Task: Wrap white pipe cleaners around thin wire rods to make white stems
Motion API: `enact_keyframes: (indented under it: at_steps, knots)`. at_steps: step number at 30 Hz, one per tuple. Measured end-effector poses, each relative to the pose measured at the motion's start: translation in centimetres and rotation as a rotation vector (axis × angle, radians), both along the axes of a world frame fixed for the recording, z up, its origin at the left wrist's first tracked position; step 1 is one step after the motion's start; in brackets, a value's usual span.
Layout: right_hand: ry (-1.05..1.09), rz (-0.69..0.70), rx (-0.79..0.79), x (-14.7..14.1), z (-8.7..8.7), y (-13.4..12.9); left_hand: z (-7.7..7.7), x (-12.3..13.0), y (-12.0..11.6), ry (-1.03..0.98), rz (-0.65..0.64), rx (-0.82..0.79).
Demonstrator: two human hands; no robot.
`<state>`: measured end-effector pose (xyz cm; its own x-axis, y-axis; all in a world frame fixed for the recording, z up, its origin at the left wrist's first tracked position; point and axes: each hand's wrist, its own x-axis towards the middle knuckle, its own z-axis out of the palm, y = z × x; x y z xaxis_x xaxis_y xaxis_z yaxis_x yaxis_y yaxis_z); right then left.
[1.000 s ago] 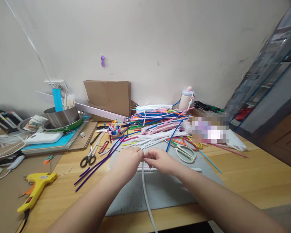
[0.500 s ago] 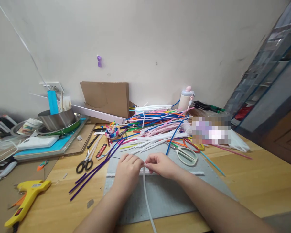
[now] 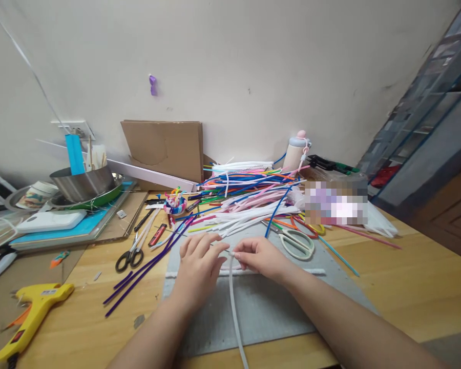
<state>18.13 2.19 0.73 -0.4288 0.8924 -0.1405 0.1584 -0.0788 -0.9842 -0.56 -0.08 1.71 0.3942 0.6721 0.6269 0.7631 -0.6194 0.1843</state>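
The lower end of a long white fuzzy stem (image 3: 236,312) is cut off by the bottom edge, as are both forearms; its upper end is at the right fingertips, above the middle of a grey mat (image 3: 269,312), and is too small to make out clearly; a white strip (image 3: 292,272) lies across the mat, its middle partly hidden behind the hands; at the right, a pixelated patch (image 3: 336,202) masks whatever lies beneath it.

The right hand (image 3: 261,256) reaches in from the near right, its thumb and index finger pinching the stem's upper end, the other fingers curled; the left hand (image 3: 200,261) is just beside it, back up, fingers spread and bent, thumb apart from the index finger; a thin dark line shows between the left index fingertip and the pinch, and whether that fingertip touches it I cannot tell.

At the far left, a steel bowl (image 3: 83,183) holds a blue strip (image 3: 75,154) and thin wooden sticks (image 3: 90,154), its bottom hidden from view; beside it, a paper cup (image 3: 38,195) lies tilted in a clear dish (image 3: 13,201); beyond the mat, a small multicoloured basket (image 3: 174,206) has bright pieces poking above its rim, its inside unclear.
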Motion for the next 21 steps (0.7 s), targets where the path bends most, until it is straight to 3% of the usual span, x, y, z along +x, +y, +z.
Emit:
enact_keyframes:
  at_steps: [5,11,17,21]
  knots:
    - [0.041,0.023,-0.058,0.2,0.3,0.2,0.1,-0.3,0.1,0.103,-0.104,0.057]
    - [0.021,0.02,-0.007,-0.4,0.0,0.0,-0.7,0.3,0.1,0.056,-0.246,0.089]
    - [-0.078,-0.027,0.211,-0.8,-0.5,-0.8,-0.7,0.3,0.6,-0.018,-0.232,0.055]
    - [-0.325,-0.048,0.574,-0.8,-0.4,-1.5,-0.6,0.3,0.3,-0.057,-0.191,-0.003]
